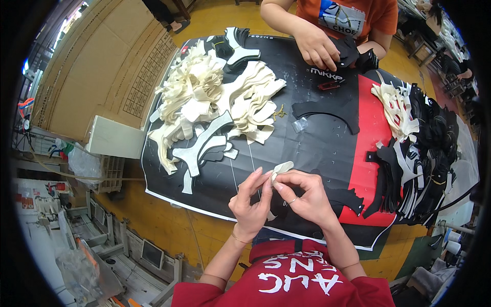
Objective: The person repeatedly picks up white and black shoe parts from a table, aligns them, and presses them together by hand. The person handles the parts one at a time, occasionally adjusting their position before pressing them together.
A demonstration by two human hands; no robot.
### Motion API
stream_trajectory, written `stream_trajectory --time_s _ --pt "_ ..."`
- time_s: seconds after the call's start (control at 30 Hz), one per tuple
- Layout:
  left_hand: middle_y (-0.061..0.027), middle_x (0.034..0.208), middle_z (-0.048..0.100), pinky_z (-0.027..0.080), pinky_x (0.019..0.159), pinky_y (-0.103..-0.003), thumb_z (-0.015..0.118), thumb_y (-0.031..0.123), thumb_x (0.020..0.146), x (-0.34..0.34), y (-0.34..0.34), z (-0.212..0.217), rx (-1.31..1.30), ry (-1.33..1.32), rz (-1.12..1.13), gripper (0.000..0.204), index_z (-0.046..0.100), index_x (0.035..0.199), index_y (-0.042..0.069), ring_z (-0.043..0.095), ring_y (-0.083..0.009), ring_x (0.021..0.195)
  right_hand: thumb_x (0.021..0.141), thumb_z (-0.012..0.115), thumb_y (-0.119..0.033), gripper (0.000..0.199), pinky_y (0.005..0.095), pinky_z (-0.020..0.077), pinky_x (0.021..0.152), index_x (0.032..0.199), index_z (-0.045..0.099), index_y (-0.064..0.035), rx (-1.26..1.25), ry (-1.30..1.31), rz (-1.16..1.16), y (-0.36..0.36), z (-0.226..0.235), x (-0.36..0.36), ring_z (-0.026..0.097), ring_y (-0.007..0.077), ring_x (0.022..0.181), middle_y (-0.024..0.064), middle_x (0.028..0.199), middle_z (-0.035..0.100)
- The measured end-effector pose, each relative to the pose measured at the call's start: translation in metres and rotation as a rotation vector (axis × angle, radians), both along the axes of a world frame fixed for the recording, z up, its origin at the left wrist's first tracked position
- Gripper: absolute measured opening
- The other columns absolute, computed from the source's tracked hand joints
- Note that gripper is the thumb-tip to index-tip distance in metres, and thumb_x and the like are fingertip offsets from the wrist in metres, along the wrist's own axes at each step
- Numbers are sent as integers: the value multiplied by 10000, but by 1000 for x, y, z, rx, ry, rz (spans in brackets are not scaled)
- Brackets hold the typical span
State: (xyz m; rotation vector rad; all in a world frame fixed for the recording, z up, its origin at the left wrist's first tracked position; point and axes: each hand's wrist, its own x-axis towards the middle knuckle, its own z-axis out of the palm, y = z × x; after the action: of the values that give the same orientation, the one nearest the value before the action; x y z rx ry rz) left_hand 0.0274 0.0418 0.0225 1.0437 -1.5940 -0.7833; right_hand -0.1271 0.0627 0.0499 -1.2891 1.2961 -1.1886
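A small cream fabric piece is held up near the table's front edge, its rounded end showing above my fingertips. My right hand pinches it between thumb and fingers from the right. From the left, my left hand meets it with thumb and fingertips pressed together at its lower part. The fingers cover the rest of the piece. Beyond my left hand, thin pale threads run over the black sheet toward a pile of cream fabric cutouts. White-and-grey branched pieces lie to the left.
Opposite me, a person's hand rests on black pieces. A curved black cutout and small red tool lie mid-table. Bundled black pieces and cream strips crowd the right. Cardboard stands at left.
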Motion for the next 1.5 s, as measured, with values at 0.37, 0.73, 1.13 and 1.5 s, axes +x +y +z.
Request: stream_trajectory --time_s 0.37,0.73,1.13,1.5 --pt "-186 1051 737 603 835 -290 636 -65 942 -1 1 4 123 83 -4 314 553 1244 -51 731 -200 944 929 671 -65 166 329 546 743 1031 697 63 -50 80 5 -5 2 1 713 248 825 170 919 722" --pt "-170 1025 745 589 860 -298 690 -73 903 3 3 6 24 71 73 219 627 1112 -57 737 -202 958 941 674 -77 166 286 536 732 1041 711 51 94 -98 -45 0 -2 -2 695 160 814 115 911 728" --pt "-159 1033 766 603 818 -295 740 -72 849 4 1 10 5 -52 -9 358 649 1194 -38 761 -222 956 956 652 -67 177 324 541 723 1053 688 76 -56 59 -18 -1 7 1 693 246 807 160 943 710" --pt "-168 1004 771 584 828 -300 722 -84 850 8 -8 12 -203 -271 -70 392 637 1228 -21 765 -238 942 954 648 -64 160 346 529 700 1036 689 67 -44 113 -13 -2 7 -1 688 276 794 160 925 705"
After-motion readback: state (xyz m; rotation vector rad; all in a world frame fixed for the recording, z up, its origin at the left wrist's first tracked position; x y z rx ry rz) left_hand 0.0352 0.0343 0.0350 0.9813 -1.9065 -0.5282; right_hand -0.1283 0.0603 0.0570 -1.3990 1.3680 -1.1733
